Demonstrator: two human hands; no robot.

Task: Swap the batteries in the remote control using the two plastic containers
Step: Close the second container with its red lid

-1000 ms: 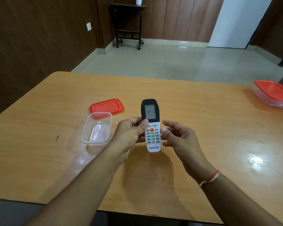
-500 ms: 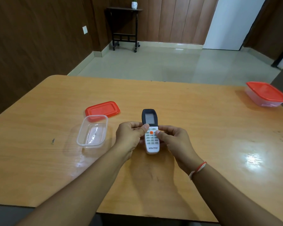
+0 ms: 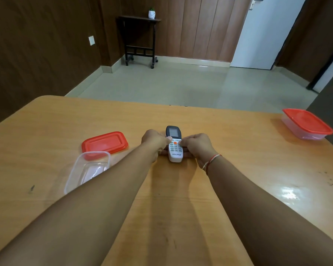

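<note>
1. Wooden table [image 3: 238, 169]: broad, orange-brown, glossy, filling the lower part of the view, with a bright glare patch toward the right.
2. Closed container [image 3: 308, 129]: clear plastic with its red lid snapped on, far right, close to the table's far edge, well apart from everything else.
3. Open container [image 3: 88, 169]: clear plastic, lidless, left of centre, partly hidden behind the left forearm; contents too unclear to tell.
4. Loose red lid [image 3: 104, 143]: flat on the table just beyond the open container, its near edge seen through that container's far rim.
5. Left hand [image 3: 155, 140]: curled around the left side of the remote control [image 3: 175, 144], thumb pressed on its front beside the screen.
6. Right hand [image 3: 196, 144]: closed around the remote's right side, thumb tip on the front beside the orange button; red-and-white thread [image 3: 211, 160] tied around the wrist.
7. Remote control: near the middle of the table, between the two containers, gripped by both hands; buttons facing up, dark screen end pointing away, white end marked VOLTAS nearest; low over the table, touching or not cannot be told.
</note>
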